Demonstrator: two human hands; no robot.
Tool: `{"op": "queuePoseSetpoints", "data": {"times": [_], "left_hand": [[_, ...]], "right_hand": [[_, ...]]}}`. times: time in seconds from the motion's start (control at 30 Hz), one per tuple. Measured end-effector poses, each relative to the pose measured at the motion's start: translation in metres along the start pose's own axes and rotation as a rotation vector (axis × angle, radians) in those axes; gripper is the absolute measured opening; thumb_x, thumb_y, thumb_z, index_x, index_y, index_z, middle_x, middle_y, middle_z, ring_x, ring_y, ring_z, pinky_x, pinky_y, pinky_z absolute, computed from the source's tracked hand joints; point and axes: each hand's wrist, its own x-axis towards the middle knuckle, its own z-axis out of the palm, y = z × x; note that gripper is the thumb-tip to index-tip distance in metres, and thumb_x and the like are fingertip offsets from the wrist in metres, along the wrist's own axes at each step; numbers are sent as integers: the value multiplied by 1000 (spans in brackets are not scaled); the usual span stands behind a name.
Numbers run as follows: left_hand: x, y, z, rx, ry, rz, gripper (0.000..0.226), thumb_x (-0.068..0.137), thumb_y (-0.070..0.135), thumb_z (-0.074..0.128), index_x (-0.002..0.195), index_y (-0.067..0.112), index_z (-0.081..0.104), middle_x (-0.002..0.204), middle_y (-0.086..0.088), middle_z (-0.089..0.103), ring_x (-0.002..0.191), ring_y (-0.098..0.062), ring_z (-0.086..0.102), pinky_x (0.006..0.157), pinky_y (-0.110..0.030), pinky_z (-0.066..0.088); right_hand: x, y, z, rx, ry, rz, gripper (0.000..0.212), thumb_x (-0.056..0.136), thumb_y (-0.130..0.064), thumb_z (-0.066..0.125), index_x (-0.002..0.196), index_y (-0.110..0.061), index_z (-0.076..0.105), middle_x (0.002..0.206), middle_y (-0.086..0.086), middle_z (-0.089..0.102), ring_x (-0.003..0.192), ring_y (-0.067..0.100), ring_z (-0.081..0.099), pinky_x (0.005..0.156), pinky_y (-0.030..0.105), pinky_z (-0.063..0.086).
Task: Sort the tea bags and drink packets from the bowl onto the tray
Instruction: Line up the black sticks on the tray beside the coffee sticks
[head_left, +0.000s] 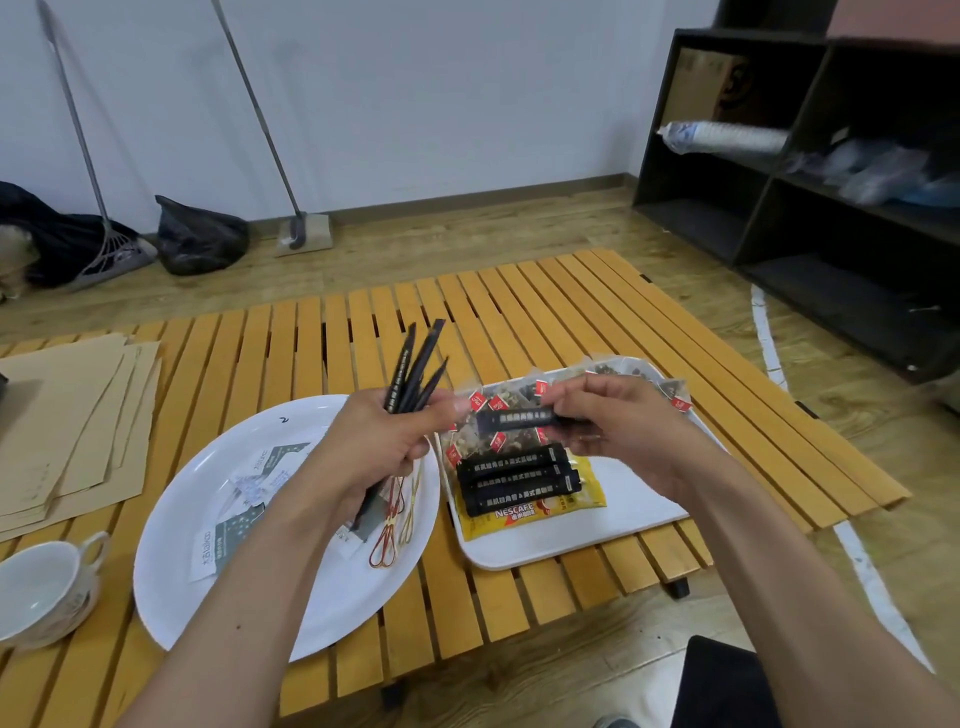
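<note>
My left hand (379, 436) grips a bundle of black stick packets (415, 369) that fan upward above the white bowl (208, 571). Over the white tray (623, 519), my right hand (618, 421) holds one black stick packet (514, 418) level by its right end. On the tray lie three black stick packets (514, 480) side by side on yellow Nescafe packets (524, 517); behind them sit several tea bags (488, 402) with red tags. White and grey-green sachets (244, 499) and red and yellow strings (387, 545) remain in the bowl.
Everything rests on a slatted wooden table (545, 312). A stack of brown envelopes (72, 426) lies at the left, a white cup on a saucer (41, 587) at the near left. A dark shelf unit (810, 208) stands to the right; brooms and black bags line the wall.
</note>
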Motion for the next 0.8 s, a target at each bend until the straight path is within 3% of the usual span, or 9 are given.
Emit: {"op": "queuePoseSetpoints", "data": {"times": [0.1,0.27,0.37,0.5,0.6,0.8], "left_hand": [[0,-2,-3,20,-21,-44,26,77,31,87,97,16,80,65,-2,58,54,-10,43,46,-20,34],[-2,-2,0,80,-142,-124,28,81,29,85,98,8,75,59,0,60,45,-6,44,43,-17,32],[-1,-5,1,164,-113,-93,21,80,23,85,93,9,76,65,-5,62,48,-7,47,43,-18,35],[3,-10,2,212,-69,-75,16,81,23,85,89,11,78,57,-3,58,50,-11,48,43,-19,37],[4,-11,2,214,-36,-76,19,81,23,85,92,11,77,61,-4,61,52,-12,50,44,-20,38],[3,-9,-3,151,-8,-85,32,78,36,87,93,12,72,57,2,53,48,-10,45,42,-18,37]], "right_hand": [[-3,3,0,-60,-101,35,13,93,-8,69,104,-7,76,89,10,74,75,14,65,66,26,52],[2,5,7,60,-37,55,21,82,-9,81,100,-4,72,86,14,75,73,16,69,60,23,57],[1,5,1,82,-66,106,22,84,-6,78,104,0,72,93,17,77,76,18,75,60,22,60],[1,7,-14,14,-85,214,17,88,-3,73,105,-3,76,99,18,78,79,19,76,63,25,61],[4,10,-19,-105,2,221,14,84,-5,79,98,-8,78,96,15,79,77,17,73,58,24,53],[12,20,-15,-215,108,256,13,78,-4,84,88,-8,76,82,9,79,70,16,70,54,23,52]]}}
